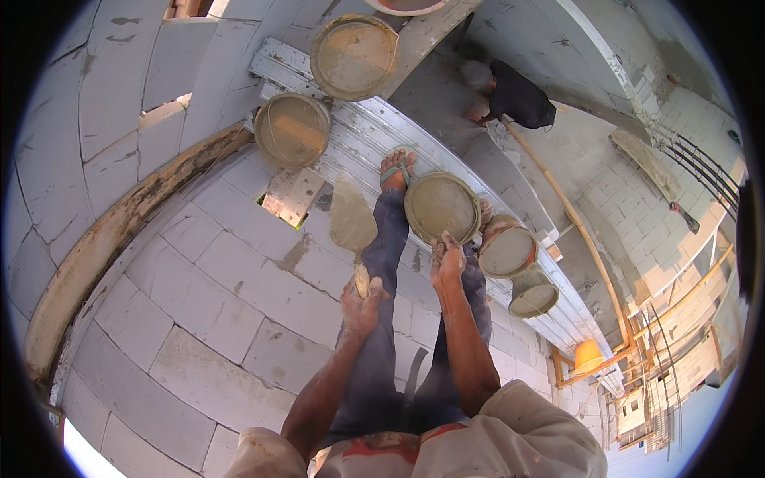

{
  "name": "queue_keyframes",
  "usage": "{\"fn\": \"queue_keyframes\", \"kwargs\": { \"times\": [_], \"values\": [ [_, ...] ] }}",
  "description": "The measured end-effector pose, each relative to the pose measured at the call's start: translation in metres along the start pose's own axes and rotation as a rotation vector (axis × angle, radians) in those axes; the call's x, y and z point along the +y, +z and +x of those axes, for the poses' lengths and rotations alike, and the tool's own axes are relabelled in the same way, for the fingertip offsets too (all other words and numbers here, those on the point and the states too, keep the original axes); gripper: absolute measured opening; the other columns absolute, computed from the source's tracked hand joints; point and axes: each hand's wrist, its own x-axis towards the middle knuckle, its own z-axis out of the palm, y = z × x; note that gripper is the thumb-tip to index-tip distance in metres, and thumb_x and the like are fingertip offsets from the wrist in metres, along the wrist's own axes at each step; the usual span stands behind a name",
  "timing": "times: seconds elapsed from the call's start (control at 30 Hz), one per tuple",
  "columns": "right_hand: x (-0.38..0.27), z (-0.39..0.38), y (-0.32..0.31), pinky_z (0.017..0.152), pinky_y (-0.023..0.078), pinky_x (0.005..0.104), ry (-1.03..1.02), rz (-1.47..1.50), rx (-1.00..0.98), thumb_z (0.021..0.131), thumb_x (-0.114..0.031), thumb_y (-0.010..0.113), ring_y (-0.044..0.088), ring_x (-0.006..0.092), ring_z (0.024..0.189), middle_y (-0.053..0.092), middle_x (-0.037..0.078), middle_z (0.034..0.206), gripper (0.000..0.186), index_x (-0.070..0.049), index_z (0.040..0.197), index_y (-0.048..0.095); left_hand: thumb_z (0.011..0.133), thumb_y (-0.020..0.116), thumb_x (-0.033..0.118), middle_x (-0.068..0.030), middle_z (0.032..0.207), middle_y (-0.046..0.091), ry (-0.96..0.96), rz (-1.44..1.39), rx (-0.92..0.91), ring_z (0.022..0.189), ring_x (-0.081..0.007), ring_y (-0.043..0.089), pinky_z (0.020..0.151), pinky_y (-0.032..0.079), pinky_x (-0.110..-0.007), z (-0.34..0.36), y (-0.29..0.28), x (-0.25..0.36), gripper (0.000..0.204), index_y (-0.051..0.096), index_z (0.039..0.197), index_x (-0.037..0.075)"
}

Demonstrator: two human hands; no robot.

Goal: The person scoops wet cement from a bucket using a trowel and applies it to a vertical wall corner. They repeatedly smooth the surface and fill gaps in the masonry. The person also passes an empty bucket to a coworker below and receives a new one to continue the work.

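My left hand [360, 308] is closed around the wooden handle of a trowel [353, 215]. Its broad blade, coated in grey mortar, points away from me beside my left leg. With my right hand [449, 259] I grip the near rim of a round, shallow mortar pan [443, 209], fingers at its edge. Wet-looking grey mortar covers the inside of the pan. It is between my feet, tilted toward me; whether it rests on the plank below is hidden. My left foot [396, 166] in a sandal stands on the white ribbed plank [362, 131].
Mortar-stained buckets [292, 131] stand at the plank's far left, and others [508, 248] stand right of my feet. An orange bucket [589, 356] is farther right. Below, a person in dark clothes [520, 94] bends down. A long pole [570, 211] leans there. A block wall [215, 295] runs alongside.
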Motion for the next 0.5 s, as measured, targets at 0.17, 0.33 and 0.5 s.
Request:
{"fn": "queue_keyframes", "kwargs": {
  "times": [0.17,0.33,0.5],
  "values": [
    [0.023,-0.007,-0.018,0.113,0.04,0.0446,0.127,-0.273,-0.211,0.102,-0.036,0.061,0.056,0.0219,0.129,0.056,0.019,0.143,0.057,-0.002,0.146,0.047,0.098,0.067,0.036,-0.0084,0.068,0.067,-0.031,-0.004,0.01,0.066,-0.0207,0.068,0.066,0.053,-0.037,0.0,-0.004,0.013,0.038,0.06,0.095,-0.001],
    [-0.027,-0.072,-0.001,0.12,0.029,0.045,0.294,-0.584,-0.501,0.104,-0.052,0.052,0.038,0.0249,0.145,0.036,0.019,0.161,0.077,-0.001,0.157,0.031,0.096,0.065,0.033,-0.0153,0.078,0.067,0.031,0.186,-0.126,0.072,-0.031,0.069,0.07,0.054,-0.043,-0.01,-0.008,0.052,0.035,0.06,0.104,-0.001],
    [-0.079,-0.22,0.028,0.1,0.048,0.0392,-0.019,-0.945,-0.804,0.101,-0.045,0.062,0.063,0.0244,0.114,0.067,0.015,0.127,0.057,0.002,0.133,0.06,0.094,0.058,0.029,-0.0254,0.104,0.065,0.423,0.337,-0.279,0.096,-0.0431,0.066,0.086,0.053,-0.051,-0.031,0.019,0.048,0.04,0.057,0.123,0.001]
  ]
}}
